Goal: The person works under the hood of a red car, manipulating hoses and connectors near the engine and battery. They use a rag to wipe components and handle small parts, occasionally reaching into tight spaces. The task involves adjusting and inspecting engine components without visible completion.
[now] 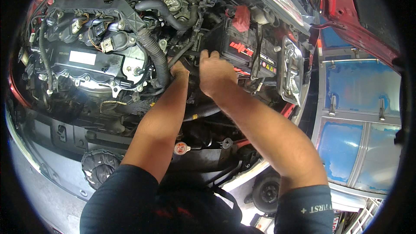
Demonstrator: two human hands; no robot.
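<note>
Head view: both hands low beside battery, slip risk

Clock directions from frame centre unless noted. Dark bar-like piece [190, 53], tool or engine part unclear, sits between left hand [178, 67] at 11 o'clock and right hand [216, 71] at 12, at the battery's [234, 39] 9 o'clock.

Risks, my read: tight gap, fingers partly hidden, so a slip seems likeliest. Sudden give under force could drive knuckles into the battery edge or the corrugated hose [157, 56] between 10 and 11. Right forearm [260, 123] swinging wide could bump the metal tray [288, 44] at 2 and spill its loose metal pieces [293, 67] into the bay.

Pose: left forearm [162, 112] reaches up from 7, nearly straight; fingers hidden near the dark piece, grip can't tell. Right arm comes from 4, elbow bent, back of hand up, fingers curled at the dark piece's 3 o'clock end; can't tell whether they're clamped on it.
</note>
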